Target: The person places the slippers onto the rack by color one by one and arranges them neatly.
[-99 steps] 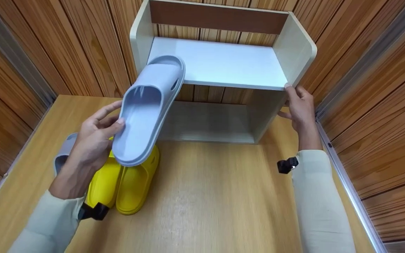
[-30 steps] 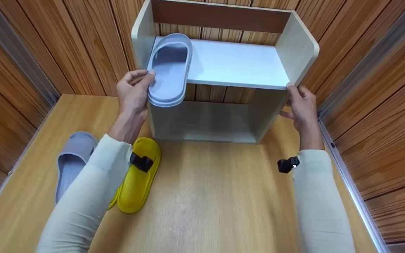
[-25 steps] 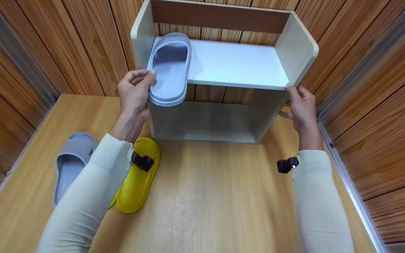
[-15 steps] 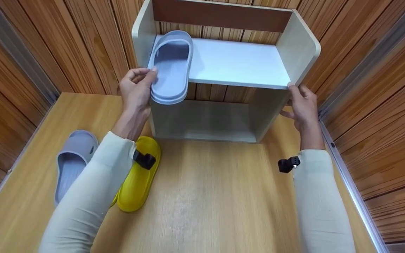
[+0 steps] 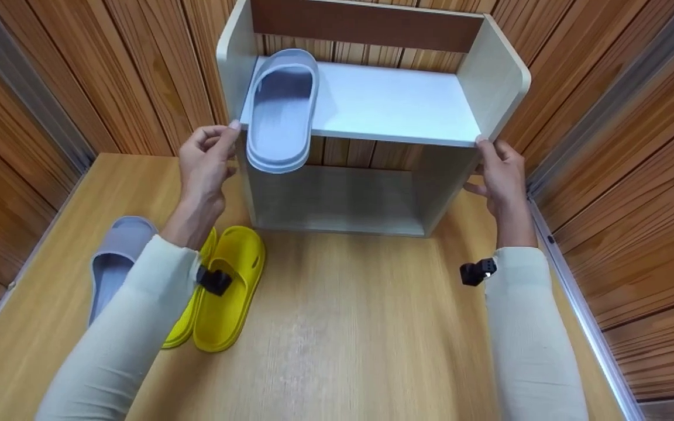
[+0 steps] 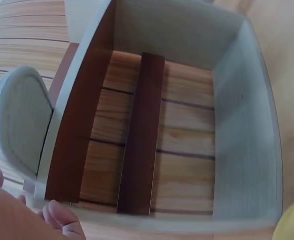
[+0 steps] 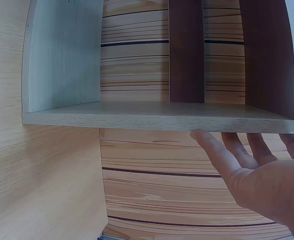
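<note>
A grey slide slipper (image 5: 281, 111) lies toe-back at the left end of the white upper shelf of a small rack (image 5: 384, 105). Its heel overhangs the front edge. My left hand (image 5: 199, 166) is off the slipper, fingers loosely bent beside the rack's left side panel. In the left wrist view its fingertips (image 6: 61, 215) are at that panel's edge. At the right front corner of the rack, my right hand (image 5: 501, 175) holds the side panel, thumb on the front edge. In the right wrist view, its fingers (image 7: 222, 155) rest along the panel's outer face.
A second grey slipper (image 5: 117, 257) stands on the wooden floor (image 5: 360, 327) at the left, partly hidden by my left sleeve. Two yellow slippers (image 5: 229, 304) stand beside it. Wood-panelled walls (image 5: 635, 175) close in behind and at both sides. The rack has a lower compartment (image 5: 343, 199).
My left hand carried the grey slipper up from above the yellow pair onto the upper shelf. It has since let go and drawn back left. The right hand stays on the rack.
</note>
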`<action>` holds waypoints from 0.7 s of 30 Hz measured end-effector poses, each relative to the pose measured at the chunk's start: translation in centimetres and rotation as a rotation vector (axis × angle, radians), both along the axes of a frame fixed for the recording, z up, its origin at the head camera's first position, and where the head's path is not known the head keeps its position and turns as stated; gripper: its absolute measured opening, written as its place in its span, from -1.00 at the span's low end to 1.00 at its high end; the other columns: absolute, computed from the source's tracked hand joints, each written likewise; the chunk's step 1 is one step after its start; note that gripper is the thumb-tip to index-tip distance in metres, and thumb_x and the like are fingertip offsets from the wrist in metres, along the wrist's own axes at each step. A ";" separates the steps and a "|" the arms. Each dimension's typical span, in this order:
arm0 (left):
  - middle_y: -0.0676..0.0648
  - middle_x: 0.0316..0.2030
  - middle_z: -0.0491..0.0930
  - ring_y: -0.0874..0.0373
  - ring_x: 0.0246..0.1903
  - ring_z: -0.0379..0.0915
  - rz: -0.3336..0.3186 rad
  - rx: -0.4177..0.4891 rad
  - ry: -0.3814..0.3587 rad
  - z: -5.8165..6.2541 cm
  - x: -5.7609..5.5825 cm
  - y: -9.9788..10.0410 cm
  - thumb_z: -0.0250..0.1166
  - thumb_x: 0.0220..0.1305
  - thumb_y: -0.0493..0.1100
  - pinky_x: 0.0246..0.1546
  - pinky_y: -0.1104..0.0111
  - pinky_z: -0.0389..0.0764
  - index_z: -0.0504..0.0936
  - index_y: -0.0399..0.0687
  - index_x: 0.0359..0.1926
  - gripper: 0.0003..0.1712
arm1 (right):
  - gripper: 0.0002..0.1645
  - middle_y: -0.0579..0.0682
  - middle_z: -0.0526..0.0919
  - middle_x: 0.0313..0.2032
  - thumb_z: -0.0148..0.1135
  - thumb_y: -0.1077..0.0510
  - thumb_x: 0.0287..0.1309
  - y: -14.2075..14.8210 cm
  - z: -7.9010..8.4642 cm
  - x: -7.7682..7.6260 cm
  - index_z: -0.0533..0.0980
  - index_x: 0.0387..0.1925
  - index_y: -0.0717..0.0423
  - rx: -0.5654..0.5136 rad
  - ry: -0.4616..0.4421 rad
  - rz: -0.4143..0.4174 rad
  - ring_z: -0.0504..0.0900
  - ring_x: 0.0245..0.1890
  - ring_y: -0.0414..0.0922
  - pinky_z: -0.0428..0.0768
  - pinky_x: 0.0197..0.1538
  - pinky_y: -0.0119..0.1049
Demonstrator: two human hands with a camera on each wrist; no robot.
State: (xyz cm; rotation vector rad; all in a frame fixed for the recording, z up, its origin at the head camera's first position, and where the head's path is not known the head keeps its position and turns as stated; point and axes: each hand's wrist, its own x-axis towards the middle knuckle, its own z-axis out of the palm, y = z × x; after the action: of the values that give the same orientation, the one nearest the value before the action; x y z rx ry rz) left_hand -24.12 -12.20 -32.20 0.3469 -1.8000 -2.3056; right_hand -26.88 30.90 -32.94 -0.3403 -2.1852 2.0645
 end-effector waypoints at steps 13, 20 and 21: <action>-0.13 0.22 0.38 -0.01 0.20 0.28 -0.068 -0.634 0.113 -1.5 3.7 -2.6 0.24 0.44 0.15 0.15 0.14 0.39 0.51 -0.12 0.24 -0.44 | -0.47 0.04 0.35 0.29 0.13 -0.25 0.41 -0.2 0.1 -0.4 0.48 0.25 -0.10 0.008 -0.004 -0.003 0.40 0.29 0.13 0.41 0.30 0.19; -0.22 0.40 0.27 -0.20 0.37 0.17 -0.011 -1.022 0.187 -1.5 5.8 -3.7 0.26 0.41 0.16 0.35 -0.15 0.19 0.44 -0.06 0.40 -0.33 | -0.45 0.10 0.38 0.29 0.12 -0.23 0.42 0.1 -0.2 0.0 0.48 0.27 -0.06 0.030 0.036 -0.008 0.43 0.26 0.15 0.42 0.26 0.24; -0.23 0.42 0.24 -0.21 0.39 0.14 -0.003 -1.071 0.195 -1.6 6.1 -3.9 0.27 0.41 0.16 0.36 -0.18 0.15 0.41 -0.05 0.42 -0.31 | -0.43 0.09 0.38 0.30 0.12 -0.24 0.42 0.2 -0.2 0.0 0.47 0.30 -0.08 0.025 0.032 -0.007 0.43 0.27 0.14 0.42 0.27 0.23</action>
State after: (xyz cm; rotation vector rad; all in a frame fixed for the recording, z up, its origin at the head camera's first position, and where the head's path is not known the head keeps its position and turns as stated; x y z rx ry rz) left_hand -18.03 -16.14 -33.84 -0.0634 -2.5409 -1.0285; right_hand -26.83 31.11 -33.10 -0.3102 -2.1862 2.0233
